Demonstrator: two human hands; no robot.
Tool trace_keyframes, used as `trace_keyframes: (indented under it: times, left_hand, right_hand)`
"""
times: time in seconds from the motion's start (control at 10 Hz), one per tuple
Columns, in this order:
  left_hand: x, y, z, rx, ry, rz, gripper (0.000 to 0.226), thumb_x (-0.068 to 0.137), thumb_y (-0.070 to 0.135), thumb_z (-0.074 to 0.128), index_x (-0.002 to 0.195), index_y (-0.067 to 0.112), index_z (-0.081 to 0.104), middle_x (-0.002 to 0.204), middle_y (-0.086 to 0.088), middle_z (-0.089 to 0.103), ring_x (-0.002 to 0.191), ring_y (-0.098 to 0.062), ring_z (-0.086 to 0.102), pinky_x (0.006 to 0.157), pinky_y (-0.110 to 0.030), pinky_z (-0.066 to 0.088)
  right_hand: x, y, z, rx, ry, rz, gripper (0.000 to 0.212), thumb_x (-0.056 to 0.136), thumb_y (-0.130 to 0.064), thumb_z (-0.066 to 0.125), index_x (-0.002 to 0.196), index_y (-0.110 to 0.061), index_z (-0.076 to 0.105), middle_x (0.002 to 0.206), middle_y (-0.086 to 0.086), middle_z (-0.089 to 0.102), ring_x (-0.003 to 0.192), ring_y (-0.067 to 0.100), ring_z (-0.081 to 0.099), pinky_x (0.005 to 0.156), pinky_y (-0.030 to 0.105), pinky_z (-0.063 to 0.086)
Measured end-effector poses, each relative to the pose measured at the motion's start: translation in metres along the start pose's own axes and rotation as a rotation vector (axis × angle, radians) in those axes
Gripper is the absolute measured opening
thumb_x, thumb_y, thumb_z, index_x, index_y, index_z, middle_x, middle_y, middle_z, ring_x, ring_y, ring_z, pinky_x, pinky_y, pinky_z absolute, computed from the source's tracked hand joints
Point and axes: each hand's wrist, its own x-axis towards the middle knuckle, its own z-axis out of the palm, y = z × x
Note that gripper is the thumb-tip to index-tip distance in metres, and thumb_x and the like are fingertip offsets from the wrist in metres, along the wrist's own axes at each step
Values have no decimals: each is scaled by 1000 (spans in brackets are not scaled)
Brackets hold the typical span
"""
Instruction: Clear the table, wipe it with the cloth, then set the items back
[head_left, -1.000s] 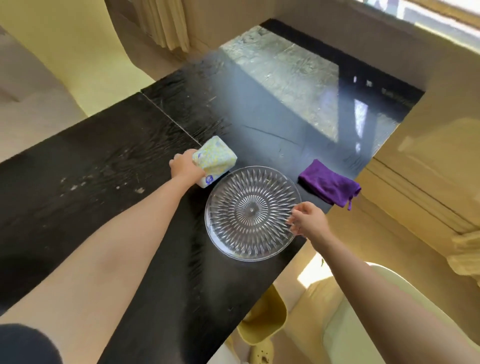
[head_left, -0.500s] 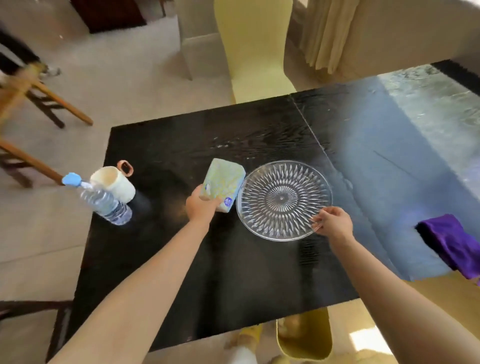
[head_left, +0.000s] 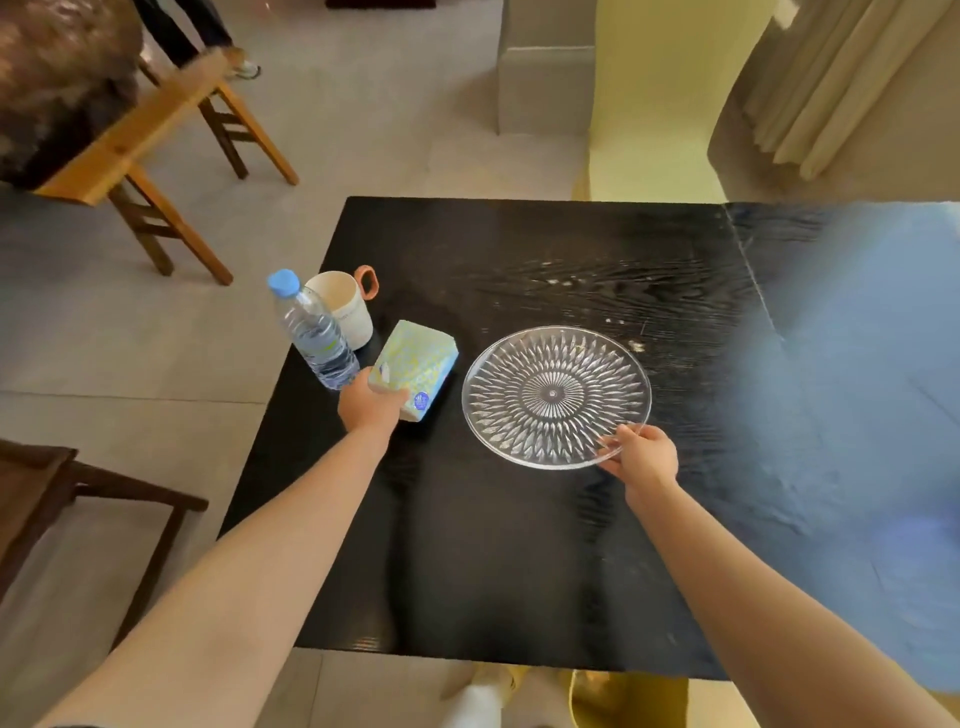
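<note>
Black tabletop fills the lower middle, near edge closest to the camera, both bare forearms reaching over it. Glass plate as landmark: clear, round, cut radial pattern, roughly mid-tabletop; cannot tell if it lies flat on the surface or is lifted slightly. Right hand at the plate's near-right rim, fingers closed on the edge, thumb on top. Left of the plate, near it but not touching, the tissue pack, pale green-yellow print with a small blue mark at its near corner, tilted; left hand clamped on its near end. Further left of the plate, just beside the pack, a water bottle with a blue cap, clear, standing at the tabletop's left edge and leaning in the wide-angle view. Right behind the bottle, a cream mug with an orange-brown handle, upright, touching or nearly touching the bottle, can't tell which. Beyond the plate, streaks and pale specks on the tabletop. Right of the plate the surface goes to bluish glare. No cloth in view. Past the tabletop's far edge, a pale yellow chair back; far left on the tiled floor, a wooden chair; curtain at far right.
</note>
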Motion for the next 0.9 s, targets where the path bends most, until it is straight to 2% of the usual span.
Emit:
trace_keyframes:
  times: [0.3, 0.4, 0.5, 0.6, 0.7, 0.8, 0.9]
  left_hand:
    - [38, 15, 13, -11, 44, 1, 50, 75, 16, 73, 122, 12, 56, 122, -11, 61, 114, -29, 56, 95, -45, 49]
    - [49, 11, 21, -52, 80, -27, 45, 74, 16, 74, 116, 9, 58, 119, -12, 62, 111, -29, 58, 92, -42, 51]
    - [51, -1, 26, -37, 107, -61, 46, 73, 18, 75, 115, 8, 57, 119, -12, 62, 112, -28, 57, 92, -41, 50]
    - [54, -12, 29, 3, 108, -48, 51, 72, 21, 76, 115, 7, 54, 121, -12, 58, 115, -29, 53, 94, -42, 49]
    - [51, -14, 30, 131, 90, -22, 63, 68, 27, 78, 121, 7, 49, 127, -13, 51, 122, -31, 44, 100, -44, 42]
    - [44, -15, 31, 286, 79, -25, 77, 71, 31, 77, 133, 11, 37, 138, -15, 40, 129, -34, 34, 100, -47, 37]
    - [28, -11, 34, 443, 118, 113, 82, 78, 30, 70, 143, 13, 24, 149, -15, 26, 137, -34, 23, 109, -48, 26]
  right_hand:
    - [26, -15, 38, -15, -24, -25, 6, 93, -6, 47, 93, -8, 53, 75, 6, 60, 67, 17, 59, 62, 31, 55]
    - [39, -11, 50, 1, -32, -1, 6, 94, -8, 48, 91, -9, 54, 75, 6, 60, 66, 16, 60, 66, 32, 56]
    - [49, -2, 60, 15, -50, 22, 5, 93, -10, 51, 94, -8, 56, 74, 6, 61, 64, 16, 62, 53, 24, 55]
    - [58, 5, 68, -25, -80, 40, 8, 92, -14, 54, 95, -7, 58, 76, 6, 63, 62, 17, 62, 50, 22, 56]
    - [68, 9, 71, -119, -87, 71, 12, 90, -10, 56, 99, -3, 59, 84, 11, 65, 64, 18, 63, 66, 30, 55]
    - [73, 15, 68, -165, -93, 102, 31, 86, 1, 57, 117, 3, 55, 96, 18, 64, 75, 22, 65, 73, 29, 56]
    - [72, 13, 68, -239, -119, 129, 34, 85, 4, 56, 118, 11, 53, 103, 23, 67, 91, 29, 69, 85, 36, 57]
